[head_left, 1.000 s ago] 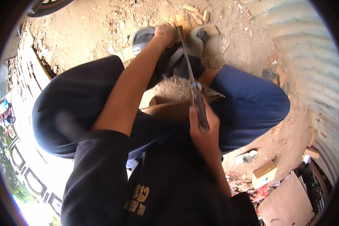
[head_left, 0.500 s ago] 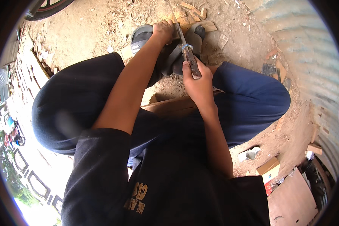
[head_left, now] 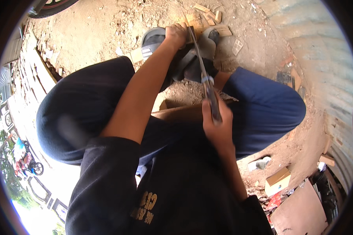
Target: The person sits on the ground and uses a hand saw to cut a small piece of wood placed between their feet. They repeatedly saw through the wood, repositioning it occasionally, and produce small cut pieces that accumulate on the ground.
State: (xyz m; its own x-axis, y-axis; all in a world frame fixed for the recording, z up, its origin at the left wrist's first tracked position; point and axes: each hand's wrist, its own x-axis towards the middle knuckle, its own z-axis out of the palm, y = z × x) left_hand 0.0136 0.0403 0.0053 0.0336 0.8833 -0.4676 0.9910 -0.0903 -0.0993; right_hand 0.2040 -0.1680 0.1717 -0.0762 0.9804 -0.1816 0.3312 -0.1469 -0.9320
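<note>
You seem to be sawing: right hand (head_left: 221,128) wraps its fingers round the saw (head_left: 201,65), which runs toward twelve o'clock. Left hand (head_left: 176,34), at twelve, has bunched fingers, their hold unclear; next stroke calls for steadiness.

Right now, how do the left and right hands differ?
The left hand is farther out, by the feet; the right hand is nearer the torso. The right hand grips a bladed tool; the left hand is beside the blade, its hold mostly hidden. Both are bare.
</note>
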